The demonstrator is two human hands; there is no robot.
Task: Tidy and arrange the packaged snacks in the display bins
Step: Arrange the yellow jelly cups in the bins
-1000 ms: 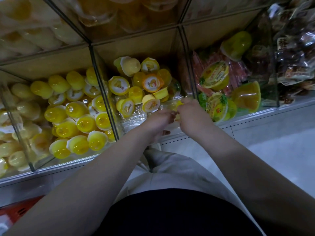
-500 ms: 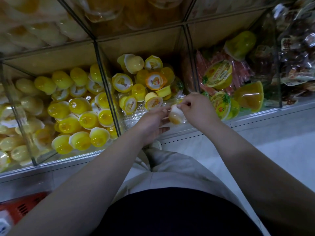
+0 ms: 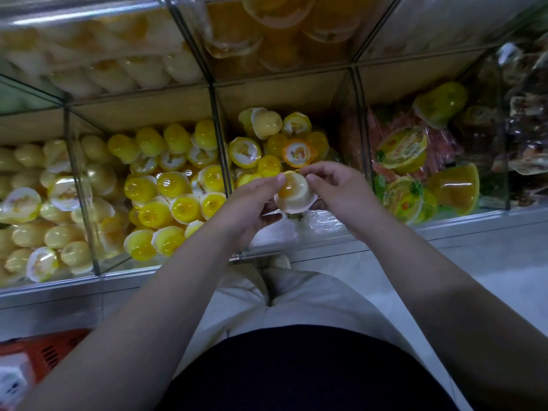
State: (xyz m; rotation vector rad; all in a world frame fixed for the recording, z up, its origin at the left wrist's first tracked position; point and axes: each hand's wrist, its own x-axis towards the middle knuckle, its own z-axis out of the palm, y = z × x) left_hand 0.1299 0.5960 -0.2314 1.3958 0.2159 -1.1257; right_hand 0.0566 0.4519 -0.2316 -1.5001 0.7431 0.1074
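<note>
**Item:** one small jelly cup (image 3: 293,192), pale body, amber dome, flared rim.

**Location:** held in the air just in front of the middle bin (image 3: 281,96), above its front lip and apart from the stock inside.

**Hands:** both are grasping the cup. The left hand (image 3: 249,206) holds it from the left, thumb on the dome and fingers beneath. The right hand (image 3: 341,191) pinches the opposite side.

**Step in hand (judged):** checking this cup and assigning it to a bin.
- Its pale colour differs from the bright yellow cups (image 3: 268,166) in the middle bin.
- It looks closer to the pale stock (image 3: 29,203) two bins left of the middle bin.
- It would be best gripped by the stiff rim, not the film lid, passed to one hand, and lowered into a gap rather than dropped.

**Edges:**
- A dark divider (image 3: 221,143) stands on the middle bin's left.
- A second divider (image 3: 360,129) stands on its right.
- An upper tier (image 3: 267,40) overhangs its back, so entry is from the front.

**Open room:**
- Crumpled clear film (image 3: 296,228) lies at the middle bin's front.
- The aisle floor (image 3: 489,262) lies below and to the right of it.
- A red basket (image 3: 44,351) sits below and to the left.
</note>
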